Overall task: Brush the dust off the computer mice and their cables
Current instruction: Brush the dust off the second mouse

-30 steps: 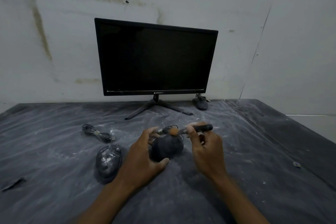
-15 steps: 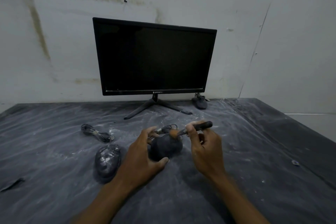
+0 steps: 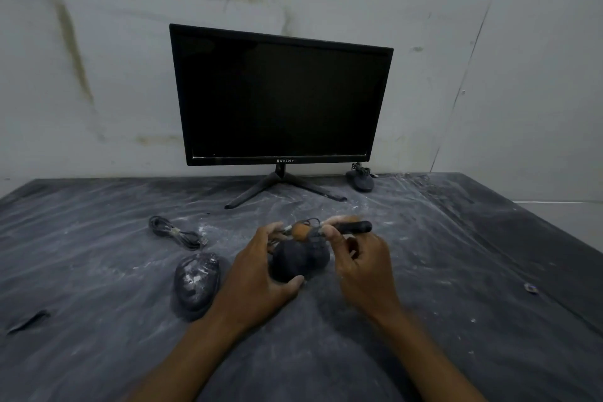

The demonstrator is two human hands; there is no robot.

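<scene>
Left hand: the left hand (image 3: 257, 274) gripped the held mouse (image 3: 298, 259) from its left side, thumb curled under the near end, fingers reaching over the far end.
Held mouse: dark and dusty, it sat at the middle of the table (image 3: 98, 352), between the two hands; whether it rested on the surface or was lifted could not be told.
Right hand: the right hand (image 3: 362, 266) pinched the brush (image 3: 339, 228) by its black handle, fingers curled round it.
Brush: it lay nearly level, its orange-brown bristles blurred at the far end of the held mouse, where that mouse's cable bunched.
Second mouse: the second mouse (image 3: 195, 281) lay on the table just left of the left hand, streaked with white dust.
Cable: a coiled cable (image 3: 177, 233) lay behind the second mouse.
Third mouse: the third mouse (image 3: 360, 180) sat far back by the wall, right of the monitor (image 3: 280, 98).
Table: dark, smeared with pale dust.
</scene>
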